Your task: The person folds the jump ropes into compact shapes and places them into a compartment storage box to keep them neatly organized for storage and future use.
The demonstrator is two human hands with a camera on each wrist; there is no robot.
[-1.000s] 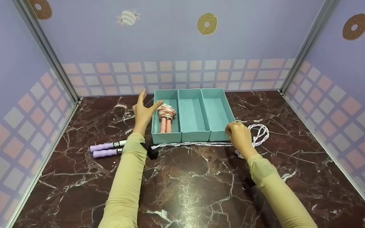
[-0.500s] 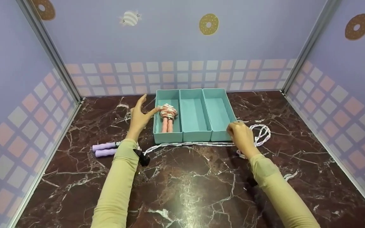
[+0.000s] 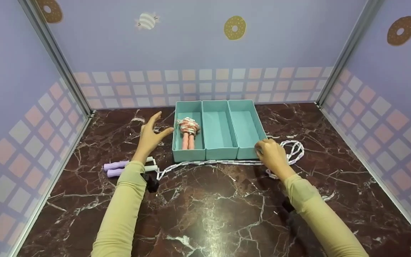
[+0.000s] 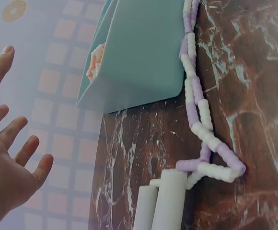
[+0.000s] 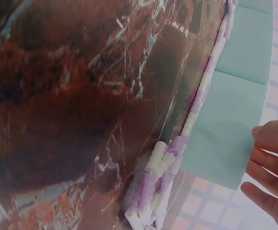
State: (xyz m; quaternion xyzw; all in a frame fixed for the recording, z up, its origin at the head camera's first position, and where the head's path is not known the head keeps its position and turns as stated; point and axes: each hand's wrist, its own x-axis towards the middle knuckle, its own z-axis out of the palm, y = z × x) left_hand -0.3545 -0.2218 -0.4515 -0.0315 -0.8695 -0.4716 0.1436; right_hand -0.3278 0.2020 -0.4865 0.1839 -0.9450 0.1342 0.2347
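Note:
In the head view a teal box (image 3: 221,153) with three compartments stands near the back wall. A coiled pink-and-white beaded jump rope (image 3: 189,132) lies in its left compartment, handles toward the front. My left hand (image 3: 150,137) is left of the box, thumb and fingers spread, holding nothing. My right hand (image 3: 271,152) holds the box's front right corner with bent fingers; the right wrist view shows the fingertips (image 5: 259,130) at the rim. A purple-and-white beaded jump rope (image 3: 219,162) stretches along the box's front, its purple handles (image 3: 115,165) partly behind my left forearm.
The loop end of the purple rope (image 3: 293,151) lies right of the box, partly behind my right hand. Dark red marbled tabletop (image 3: 205,210) extends in front. Patterned walls (image 3: 191,46) close off the back and both sides.
My left hand has drawn back from the left compartment, moving left and toward me. My right hand stays at the box corner. Both ropes lie where they were.

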